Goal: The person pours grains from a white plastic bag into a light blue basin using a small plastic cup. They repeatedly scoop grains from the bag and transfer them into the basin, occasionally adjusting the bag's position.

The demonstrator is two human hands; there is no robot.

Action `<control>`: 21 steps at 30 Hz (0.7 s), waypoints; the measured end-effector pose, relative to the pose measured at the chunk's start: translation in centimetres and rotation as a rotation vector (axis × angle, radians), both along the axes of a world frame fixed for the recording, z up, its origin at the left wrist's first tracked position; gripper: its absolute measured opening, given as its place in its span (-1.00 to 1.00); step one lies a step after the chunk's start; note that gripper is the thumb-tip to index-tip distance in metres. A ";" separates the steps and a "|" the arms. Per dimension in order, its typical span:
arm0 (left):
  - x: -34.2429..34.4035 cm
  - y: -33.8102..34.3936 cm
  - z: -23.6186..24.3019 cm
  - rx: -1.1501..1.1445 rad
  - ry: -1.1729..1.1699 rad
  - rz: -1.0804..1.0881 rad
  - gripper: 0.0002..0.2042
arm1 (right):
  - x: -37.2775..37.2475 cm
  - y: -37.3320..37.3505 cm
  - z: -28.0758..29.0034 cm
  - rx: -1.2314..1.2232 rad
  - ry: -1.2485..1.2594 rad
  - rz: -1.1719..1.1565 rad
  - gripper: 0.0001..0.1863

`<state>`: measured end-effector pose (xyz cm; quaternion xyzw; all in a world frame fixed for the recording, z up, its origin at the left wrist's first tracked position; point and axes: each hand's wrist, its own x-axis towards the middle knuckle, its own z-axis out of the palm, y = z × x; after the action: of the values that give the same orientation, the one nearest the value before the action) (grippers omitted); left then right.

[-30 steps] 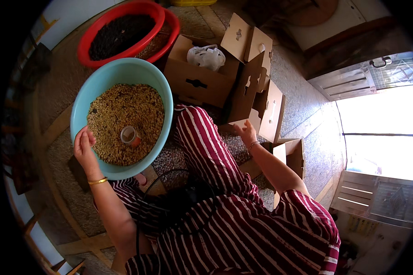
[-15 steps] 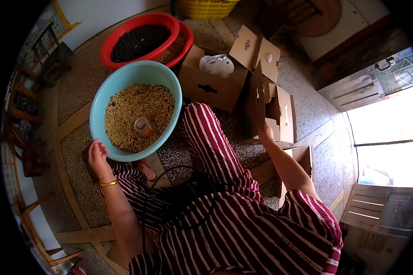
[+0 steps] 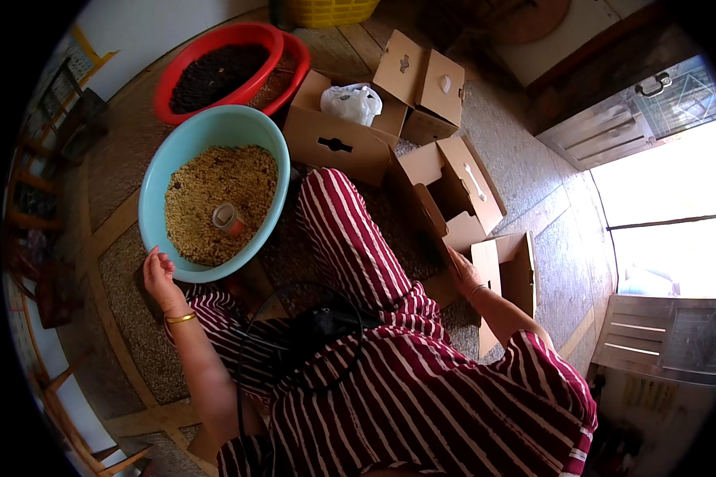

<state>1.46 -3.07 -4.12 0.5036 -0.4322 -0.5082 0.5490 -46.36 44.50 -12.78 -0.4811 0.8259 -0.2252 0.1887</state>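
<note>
A light blue basin (image 3: 153,176) full of pale yellow kernels (image 3: 215,179) stands at my left knee. In the kernels stands a small reddish cup (image 3: 229,220) with a pale rim. My left hand (image 3: 161,278), a gold bangle at its wrist, is at the basin's near left rim, its fingers loosely apart and holding nothing. On my right, an open cardboard box (image 3: 473,187) has its near panel (image 3: 422,203) against my right hand (image 3: 465,274). That hand grips the panel's near end; some fingers are hidden behind it. The visible part of the box's inside looks dark.
Another cardboard box (image 3: 334,147) holds a white plastic bag (image 3: 352,104). Beside my right forearm is a further open box (image 3: 519,274). Red basins (image 3: 167,83), one holding dark material, stand at the back left, near a yellow basket (image 3: 330,11). A black cable (image 3: 241,374) loops over my lap.
My right hand has come down and nearer with the box panel, which now leans lower and shows more of the box's inside. My left hand stays by the basin rim, fingers less curled.
</note>
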 end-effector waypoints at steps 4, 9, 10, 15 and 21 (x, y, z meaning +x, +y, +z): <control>-0.8 0.3 0.3 0.011 -0.002 0.022 -0.77 | 0.9 -0.8 -0.1 0.252 0.213 0.071 -0.34; -1.4 0.8 1.0 0.000 -0.008 0.035 -0.77 | 3.0 -2.4 -1.1 0.412 0.418 0.153 -0.31; -1.4 1.0 1.1 -0.002 0.001 0.039 -0.77 | 3.1 -2.8 -1.1 0.430 0.428 0.154 -0.31; -0.3 0.9 -0.2 -0.023 0.047 0.069 -0.80 | 3.8 -4.0 -2.5 0.521 0.517 0.177 -0.35; -2.3 1.2 1.4 -0.032 0.076 0.058 -0.81 | 3.6 -4.0 -7.6 0.752 0.562 0.185 -0.38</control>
<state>-0.85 -1.86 -2.68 0.4873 -0.4044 -0.5039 0.5874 -42.75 40.49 -20.37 -0.4933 0.8228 0.2458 0.1384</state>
